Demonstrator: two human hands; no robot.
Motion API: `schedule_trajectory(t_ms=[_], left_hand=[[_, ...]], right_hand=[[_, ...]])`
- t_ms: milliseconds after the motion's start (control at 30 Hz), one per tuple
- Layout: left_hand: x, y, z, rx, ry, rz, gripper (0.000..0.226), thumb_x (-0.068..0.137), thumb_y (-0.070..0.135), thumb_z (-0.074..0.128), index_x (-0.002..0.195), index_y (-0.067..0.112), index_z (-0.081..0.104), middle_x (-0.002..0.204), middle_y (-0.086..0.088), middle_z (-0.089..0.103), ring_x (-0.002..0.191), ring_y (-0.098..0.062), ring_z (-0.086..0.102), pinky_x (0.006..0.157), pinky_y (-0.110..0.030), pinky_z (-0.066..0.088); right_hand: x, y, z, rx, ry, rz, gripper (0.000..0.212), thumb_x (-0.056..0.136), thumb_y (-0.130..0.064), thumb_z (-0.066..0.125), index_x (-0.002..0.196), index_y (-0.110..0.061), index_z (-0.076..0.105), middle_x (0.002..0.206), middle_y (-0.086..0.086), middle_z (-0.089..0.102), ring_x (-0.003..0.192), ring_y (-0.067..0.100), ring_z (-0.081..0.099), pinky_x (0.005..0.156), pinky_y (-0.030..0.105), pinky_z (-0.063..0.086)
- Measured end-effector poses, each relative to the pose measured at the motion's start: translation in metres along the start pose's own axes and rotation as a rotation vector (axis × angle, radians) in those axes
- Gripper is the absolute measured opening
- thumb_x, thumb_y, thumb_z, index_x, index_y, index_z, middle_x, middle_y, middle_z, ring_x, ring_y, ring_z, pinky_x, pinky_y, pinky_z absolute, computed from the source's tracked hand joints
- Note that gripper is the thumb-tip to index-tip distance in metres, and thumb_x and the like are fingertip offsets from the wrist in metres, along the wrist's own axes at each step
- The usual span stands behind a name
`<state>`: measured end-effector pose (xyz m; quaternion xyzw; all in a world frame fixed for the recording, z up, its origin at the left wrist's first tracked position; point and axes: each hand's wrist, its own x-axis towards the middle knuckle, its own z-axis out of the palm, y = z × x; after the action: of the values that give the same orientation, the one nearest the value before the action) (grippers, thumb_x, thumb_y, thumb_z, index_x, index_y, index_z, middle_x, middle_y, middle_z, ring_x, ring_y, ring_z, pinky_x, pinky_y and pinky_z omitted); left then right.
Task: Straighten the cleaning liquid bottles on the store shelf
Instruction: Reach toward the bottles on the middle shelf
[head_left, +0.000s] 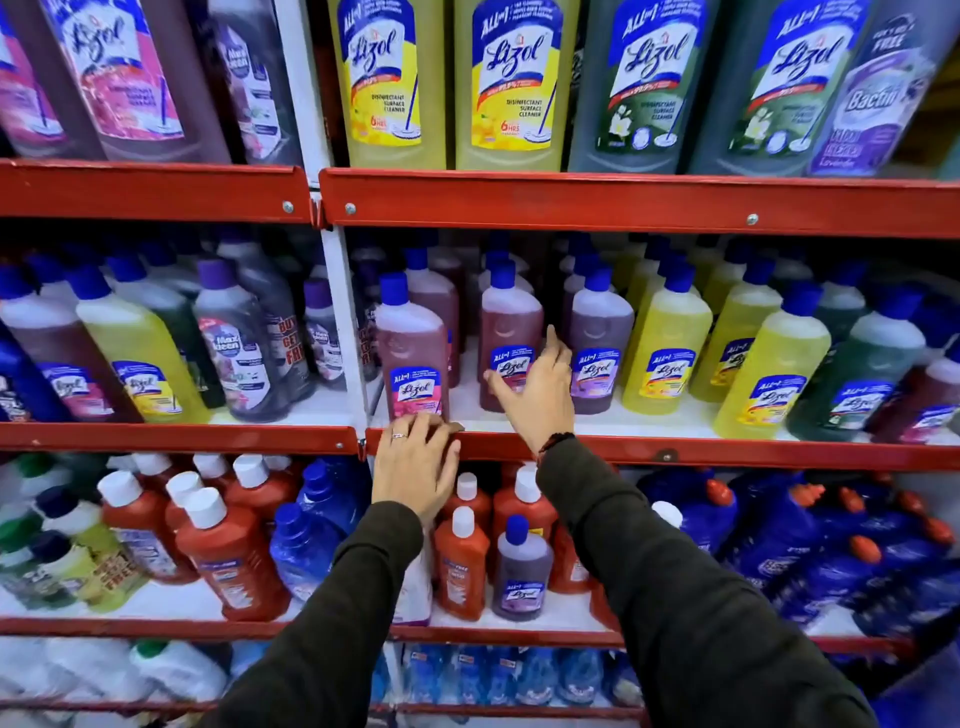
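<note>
Pink cleaning liquid bottles with blue caps stand on the middle shelf (623, 451). One pink bottle (410, 348) stands at the shelf's front edge, left of centre. My left hand (415, 470) lies flat, fingers apart, on the red shelf lip just below that bottle. A second pink bottle (510, 327) stands further back to its right. My right hand (535, 387) reaches onto the shelf with fingers spread against that bottle's label and right side, not closed round it. A purple bottle (600, 343) stands just right of my right hand.
Yellow bottles (670, 348) and green ones (852, 379) fill the shelf to the right. Large bottles (506, 78) line the upper shelf. Red bottles (231, 561) and dark blue ones (810, 545) crowd the shelf below my arms. A white upright (345, 322) divides the bays.
</note>
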<state>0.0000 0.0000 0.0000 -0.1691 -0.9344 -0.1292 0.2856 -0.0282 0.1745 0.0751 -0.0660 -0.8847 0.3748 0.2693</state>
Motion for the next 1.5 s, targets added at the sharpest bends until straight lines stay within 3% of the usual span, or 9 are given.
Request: schedule_trajectory(t_ms=[133,233,367,667,967,1233,1300,1400,1500], left_hand=[[-0.005,0.001,0.001,0.011,-0.006,-0.021,0.042,0.098,0.036,0.040,0.114,0.015,0.072,0.107,-0.011,0.070,0.102,-0.036,0.061,0.088,-0.048,0.051],[-0.006,0.002,0.001,0.002,-0.022,-0.034,0.043,0.097,0.037,0.040,0.116,0.015,0.072,0.108,-0.013,0.071,0.104,-0.038,0.063,0.090,-0.051,0.053],[-0.006,0.002,0.003,0.005,-0.026,-0.038,0.044,0.097,0.039,0.041,0.117,0.014,0.072,0.108,-0.013,0.072,0.105,-0.039,0.065,0.092,-0.053,0.054],[-0.007,0.001,0.012,-0.021,-0.004,-0.060,0.042,0.097,0.039,0.043,0.114,0.013,0.071,0.109,-0.015,0.071,0.107,-0.041,0.063,0.095,-0.054,0.053],[-0.007,0.000,0.014,-0.032,-0.023,-0.078,0.043,0.099,0.040,0.040,0.114,0.013,0.069,0.111,-0.014,0.070,0.110,-0.040,0.061,0.096,-0.052,0.050],[-0.007,0.002,0.014,-0.021,-0.010,-0.082,0.040,0.099,0.040,0.043,0.112,0.013,0.069,0.110,-0.014,0.070,0.109,-0.039,0.060,0.096,-0.052,0.050],[-0.007,0.002,0.014,-0.019,-0.009,-0.081,0.041,0.099,0.041,0.043,0.111,0.012,0.069,0.110,-0.014,0.069,0.108,-0.039,0.060,0.095,-0.051,0.049],[-0.006,0.002,0.014,-0.018,-0.013,-0.082,0.044,0.099,0.043,0.041,0.112,0.012,0.069,0.110,-0.015,0.070,0.109,-0.040,0.061,0.096,-0.052,0.050],[-0.007,0.004,0.014,-0.012,-0.015,-0.087,0.046,0.099,0.044,0.040,0.112,0.011,0.069,0.110,-0.015,0.069,0.109,-0.040,0.061,0.096,-0.052,0.051]], right_hand=[[0.017,-0.013,0.007,0.062,0.022,0.138,0.099,0.077,-0.051,0.083,0.147,-0.001,0.035,0.142,0.021,0.046,0.127,0.041,0.056,0.104,0.046,0.049],[0.023,-0.016,0.017,0.043,0.022,0.184,0.101,0.075,-0.061,0.080,0.143,-0.001,0.035,0.144,0.020,0.049,0.126,0.043,0.057,0.097,0.047,0.052],[0.028,-0.018,0.024,0.014,0.043,0.204,0.096,0.078,-0.059,0.078,0.142,-0.003,0.034,0.144,0.017,0.053,0.126,0.041,0.058,0.094,0.045,0.052],[0.006,-0.014,0.023,-0.015,0.103,0.164,0.100,0.071,-0.069,0.076,0.139,-0.006,0.038,0.128,0.014,0.064,0.114,0.037,0.067,0.089,0.048,0.060],[-0.015,-0.012,0.016,-0.013,0.102,0.108,0.090,0.073,-0.072,0.072,0.131,-0.012,0.039,0.127,0.011,0.064,0.115,0.033,0.067,0.090,0.049,0.061],[-0.020,-0.008,0.010,-0.004,0.092,0.075,0.100,0.071,-0.084,0.063,0.138,-0.013,0.037,0.131,0.009,0.061,0.116,0.030,0.067,0.091,0.048,0.061],[-0.024,-0.004,0.005,0.077,0.149,0.059,0.098,0.078,-0.087,0.050,0.144,-0.015,0.038,0.136,0.006,0.059,0.122,0.027,0.064,0.098,0.051,0.057],[-0.023,0.006,-0.006,0.145,0.372,0.057,0.076,0.096,-0.070,0.036,0.150,-0.017,0.038,0.142,0.005,0.056,0.132,0.022,0.054,0.115,0.047,0.036],[-0.008,0.022,-0.020,0.103,0.538,0.150,0.072,0.099,-0.061,0.043,0.154,-0.014,0.034,0.146,0.009,0.050,0.136,0.027,0.047,0.110,0.039,0.028]])
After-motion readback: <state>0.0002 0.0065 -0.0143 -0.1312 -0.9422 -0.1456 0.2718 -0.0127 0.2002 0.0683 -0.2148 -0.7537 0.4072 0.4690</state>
